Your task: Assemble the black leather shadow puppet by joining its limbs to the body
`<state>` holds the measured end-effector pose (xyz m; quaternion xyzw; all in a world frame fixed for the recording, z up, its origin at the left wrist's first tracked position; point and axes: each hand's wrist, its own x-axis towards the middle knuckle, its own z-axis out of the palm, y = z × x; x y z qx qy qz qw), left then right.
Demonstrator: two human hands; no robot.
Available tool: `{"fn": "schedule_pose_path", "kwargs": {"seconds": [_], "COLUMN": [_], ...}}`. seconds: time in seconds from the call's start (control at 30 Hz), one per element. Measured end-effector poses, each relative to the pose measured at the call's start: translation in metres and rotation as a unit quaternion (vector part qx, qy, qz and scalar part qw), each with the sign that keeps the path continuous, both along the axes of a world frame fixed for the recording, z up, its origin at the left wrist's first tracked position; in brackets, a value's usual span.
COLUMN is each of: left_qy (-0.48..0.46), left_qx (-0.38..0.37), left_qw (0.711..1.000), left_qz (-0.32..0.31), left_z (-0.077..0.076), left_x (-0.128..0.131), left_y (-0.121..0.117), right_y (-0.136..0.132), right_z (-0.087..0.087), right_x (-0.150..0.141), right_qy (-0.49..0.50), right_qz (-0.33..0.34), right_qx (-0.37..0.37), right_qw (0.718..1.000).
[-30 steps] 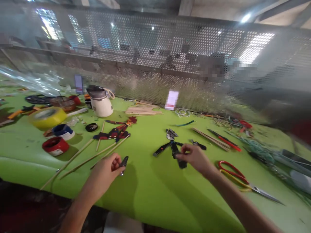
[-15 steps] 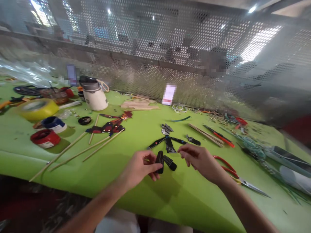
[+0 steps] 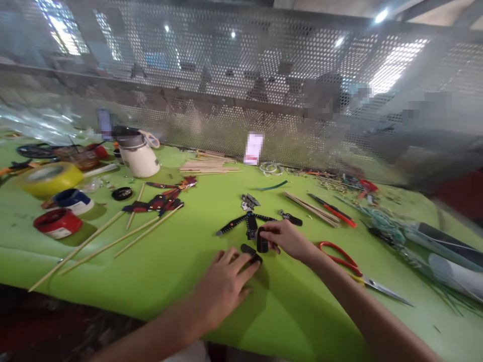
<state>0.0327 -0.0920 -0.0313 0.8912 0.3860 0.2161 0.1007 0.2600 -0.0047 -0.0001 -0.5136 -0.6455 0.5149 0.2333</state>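
Observation:
A flat black puppet figure with a grey patterned head and outstretched arms lies on the green table. Just below its body, my right hand pinches a black leg piece between thumb and fingers. My left hand reaches over a second, striped black leg piece, its fingers spread; they partly cover that piece, and whether they grip it is hidden. Another small black piece rests right of the figure, beyond my right hand.
Red-handled scissors, thin sticks and a red-black pen-like tool lie at right. Leftward are a red-black puppet on sticks, red and blue pots, yellow tape and a jug. Perforated metal stands behind.
The leg piece that my left hand held is now in my right hand, close under the puppet's body. My left hand has let go and moved onto the striped piece. The view has shifted slightly.

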Motion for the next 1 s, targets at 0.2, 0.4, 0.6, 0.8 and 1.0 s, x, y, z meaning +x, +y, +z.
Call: {"fn": "schedule_pose_path", "kwargs": {"seconds": [0.2,0.4,0.6,0.8,1.0], "left_qy": [0.036,0.003,-0.079,-0.133,-0.250], "left_qx": [0.001,0.031,0.083,0.050,0.085], "left_qw": [0.999,0.996,0.989,0.987,0.964], "left_qz": [-0.032,-0.086,-0.093,-0.070,0.028], "left_z": [0.006,0.006,0.006,0.010,0.011], "left_x": [-0.006,-0.021,-0.023,-0.031,-0.021], "left_y": [-0.032,-0.054,-0.067,-0.074,-0.070], "right_y": [-0.002,-0.008,-0.009,-0.015,-0.020], "right_z": [-0.012,-0.011,-0.007,-0.011,0.012], "right_x": [-0.007,-0.006,-0.007,-0.012,-0.006], "right_qy": [-0.014,-0.020,-0.009,-0.002,-0.016], "right_qz": [0.006,-0.036,-0.041,-0.052,-0.079], "right_qx": [-0.029,-0.020,-0.025,-0.009,0.055], "right_qw": [0.999,0.999,0.999,0.999,0.995]}}
